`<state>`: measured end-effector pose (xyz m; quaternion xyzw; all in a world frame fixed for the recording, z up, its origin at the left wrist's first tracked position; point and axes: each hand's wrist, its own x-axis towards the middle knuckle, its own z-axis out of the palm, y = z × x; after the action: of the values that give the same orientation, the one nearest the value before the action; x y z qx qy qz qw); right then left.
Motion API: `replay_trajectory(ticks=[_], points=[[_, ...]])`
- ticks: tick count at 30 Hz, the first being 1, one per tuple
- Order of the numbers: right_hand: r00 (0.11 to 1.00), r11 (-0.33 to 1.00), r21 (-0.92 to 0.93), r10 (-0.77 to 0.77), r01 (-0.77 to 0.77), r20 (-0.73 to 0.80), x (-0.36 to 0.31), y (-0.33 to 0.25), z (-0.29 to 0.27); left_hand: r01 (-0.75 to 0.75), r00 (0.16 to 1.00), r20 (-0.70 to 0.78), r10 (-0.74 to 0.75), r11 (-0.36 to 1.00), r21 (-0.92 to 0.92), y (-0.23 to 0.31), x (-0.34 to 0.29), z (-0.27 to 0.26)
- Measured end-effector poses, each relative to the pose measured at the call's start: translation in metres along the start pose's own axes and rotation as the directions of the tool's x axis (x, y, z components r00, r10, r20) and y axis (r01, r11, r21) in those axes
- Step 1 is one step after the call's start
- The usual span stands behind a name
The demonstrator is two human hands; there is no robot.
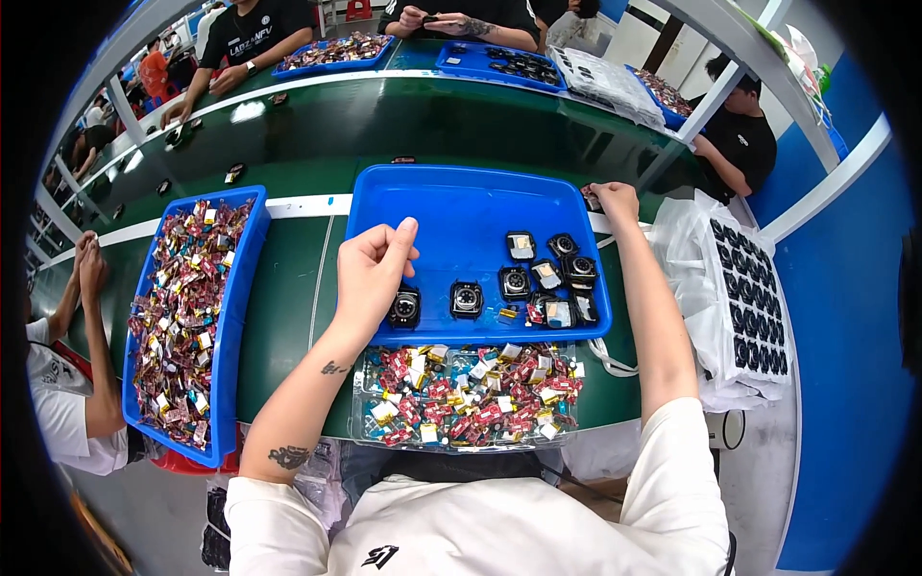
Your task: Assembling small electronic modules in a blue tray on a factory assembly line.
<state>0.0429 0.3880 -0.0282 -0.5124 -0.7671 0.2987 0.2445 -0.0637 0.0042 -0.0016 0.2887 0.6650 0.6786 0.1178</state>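
My left hand (373, 274) is above the left part of a blue tray (432, 206), thumb up and fingers curled in, with nothing seen in them. Just below it lies a black watch case (404, 306). Past the tray's right rim, my right hand (618, 202) pinches a small watch case (593, 198) with a dark edge and a pale and reddish inside. Another watch case (467, 300) lies face up alone in the tray. Several more are bunched at the tray's right side, some showing a pale battery (547, 275).
A clear tray (359, 408) of red, white and yellow small parts lies nearest me. On the left stands a blue tray (252, 259) heaped with similar parts. Stacked white trays of black pieces (744, 298) are at right. Co-workers sit across the green table (317, 134) and at left.
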Motion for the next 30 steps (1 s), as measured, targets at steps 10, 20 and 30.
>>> replay_trajectory(ticks=[10, 20, 30], points=[[0.119, 0.345, 0.573, -0.911, 0.744, 0.394, -0.213, -0.101, -0.035, 0.007, 0.999, 0.048, -0.008, 1.0, 0.02, -0.003, -0.001, 0.0], [0.076, 0.287, 0.415, -0.887, 0.863, 0.456, -0.278, -0.073, -0.021, -0.058, 0.973, 0.223, 0.053, 0.998, 0.014, 0.004, -0.006, 0.006], [0.547, 0.593, 0.666, -0.775, 0.453, 0.318, -0.243, -0.057, -0.032, -0.068, 0.825, 0.555, 0.107, 0.994, -0.09, 0.021, -0.035, 0.017]])
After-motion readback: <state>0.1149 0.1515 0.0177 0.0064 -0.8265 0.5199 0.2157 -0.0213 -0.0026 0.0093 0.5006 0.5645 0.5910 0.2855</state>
